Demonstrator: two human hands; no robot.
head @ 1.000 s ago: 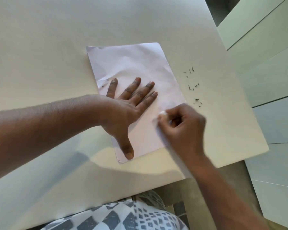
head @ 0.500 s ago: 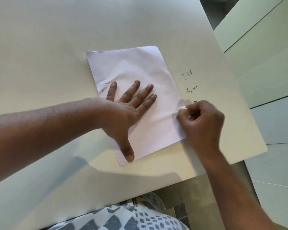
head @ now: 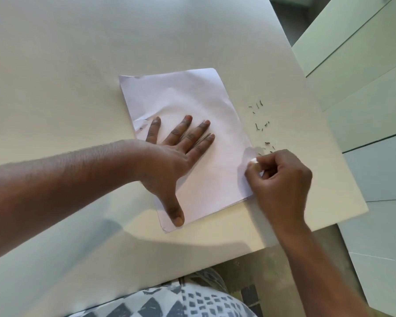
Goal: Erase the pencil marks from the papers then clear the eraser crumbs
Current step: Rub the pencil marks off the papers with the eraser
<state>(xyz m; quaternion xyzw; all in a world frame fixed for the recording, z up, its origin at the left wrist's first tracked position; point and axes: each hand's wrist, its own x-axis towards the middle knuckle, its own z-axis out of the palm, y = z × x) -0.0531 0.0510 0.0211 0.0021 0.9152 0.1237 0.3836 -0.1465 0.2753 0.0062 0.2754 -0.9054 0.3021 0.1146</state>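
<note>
Centrally on the pale table [head: 78,65] lies the paper stack [head: 192,106], pinned by the left hand [head: 169,161], fingers straight and spread. At its right edge the right hand [head: 281,177] pinches a white eraser [head: 253,160]. Dark crumbs [head: 260,124] dot the tabletop just right. Pale cabinet panels [head: 364,65] stand at far right.

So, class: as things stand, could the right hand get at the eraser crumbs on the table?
Probably yes. The right hand, gripping the eraser at the paper's right edge, sits just beside the eraser crumbs, with only bare table between them.
</note>
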